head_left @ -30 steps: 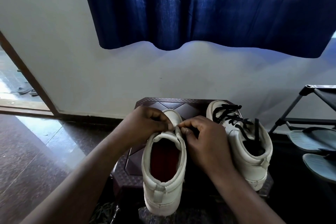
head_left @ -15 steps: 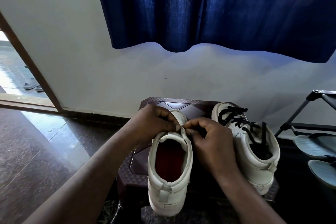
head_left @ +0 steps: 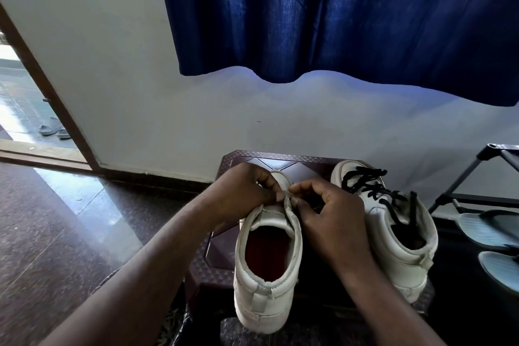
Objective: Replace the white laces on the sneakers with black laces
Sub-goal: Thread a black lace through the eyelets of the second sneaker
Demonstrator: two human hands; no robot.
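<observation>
Barely a shift: left hand (head_left: 244,191) and right hand (head_left: 331,216) stay pinching the unlaced sneaker (head_left: 266,289) at its top eyelets, on the stool's (head_left: 252,157) left half. Any lace end is hidden. Black-laced sneaker (head_left: 393,233) waits on the stool's right, so half remains.

At six o'clock, a white leather high-top sneaker with a red insole (head_left: 266,286) stands heel toward the camera on a dark maroon patterned plastic stool (head_left: 306,163). The left hand (head_left: 241,191) and right hand (head_left: 334,222) meet at that sneaker's twelve o'clock edge, fingertips pinching its upper by the tongue. Just beside it, at its three o'clock, stands a second white leather sneaker (head_left: 393,250) threaded with a black lace (head_left: 368,185). A deep blue fabric curtain (head_left: 337,22) hangs at twelve o'clock. At four o'clock, a black metal shoe rack (head_left: 477,197) holds pale grey sandals (head_left: 483,227).
</observation>
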